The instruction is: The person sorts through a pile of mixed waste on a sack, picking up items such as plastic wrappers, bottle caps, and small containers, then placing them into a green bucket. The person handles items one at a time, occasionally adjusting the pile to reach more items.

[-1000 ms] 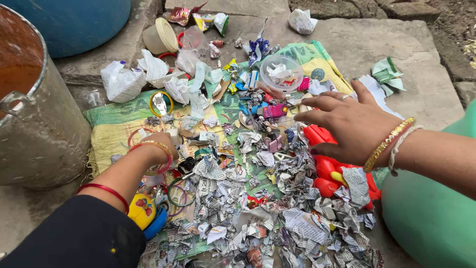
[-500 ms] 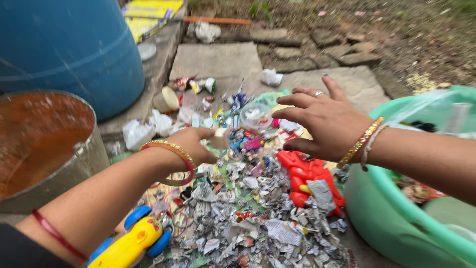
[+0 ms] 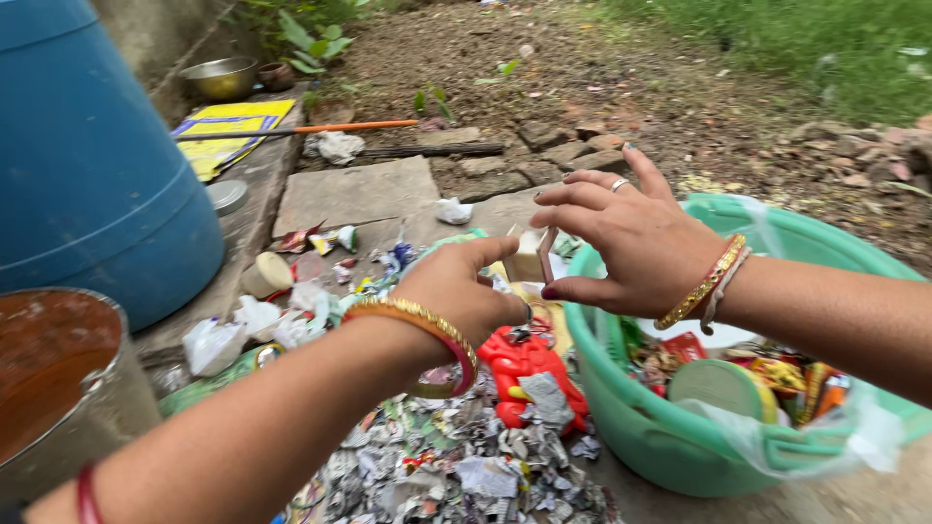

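blue barrel (image 3: 87, 165) and rusty drum (image 3: 49, 388) cut off at left edge

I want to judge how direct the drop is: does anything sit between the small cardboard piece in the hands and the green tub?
Nothing visible does. Both the left hand and right hand pinch the small beige cardboard piece right beside the green plastic tub's rim.

blue barrel (image 3: 87, 165) | metal bucket (image 3: 58, 388) | steel bowl (image 3: 221, 78) | orange-handled stick (image 3: 301, 128) | yellow sheet (image 3: 225, 131)
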